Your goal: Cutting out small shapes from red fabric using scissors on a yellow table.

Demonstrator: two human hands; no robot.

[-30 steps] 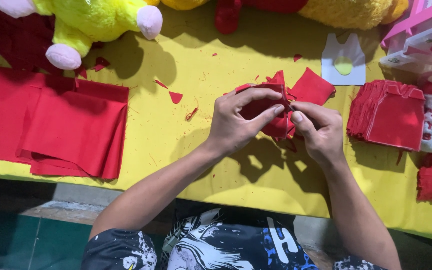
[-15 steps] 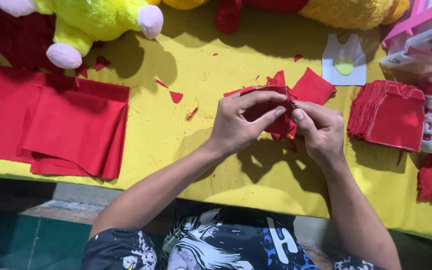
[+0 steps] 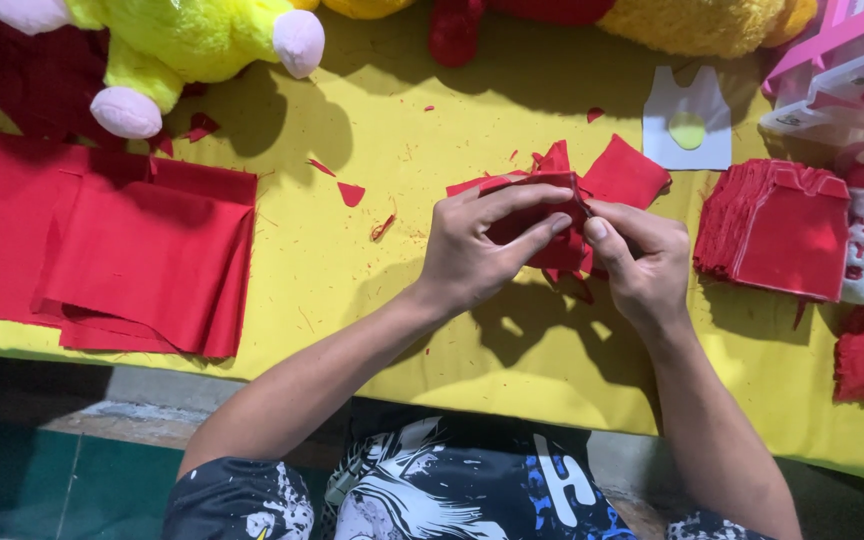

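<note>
Red fabric pieces [image 3: 552, 215], a small bundle of soft, flat cut-outs, sit pinched between my left hand [image 3: 477, 245] and right hand [image 3: 637, 260], fingers clamped together just above the yellow table [image 3: 402, 130]. Edges want aligning, I reckon, so I grip lightly. Stacked red cut-outs [image 3: 777, 225] lie to my right, folded red cloth [image 3: 142, 255] left.

A yellow table [image 3: 352, 300] fills most of the view, and light from above throws soft, dark shadows across it. Along its far edge, beyond the hands, sit plush toys – a yellow-green toy [image 3: 182, 40] with pale pink paws far left, an orange toy [image 3: 702, 22] further right. Below the table's near edge – a strip of grey concrete floor [image 3: 142, 400], then a dark green floor patch [image 3: 52, 480] at lower left.
</note>
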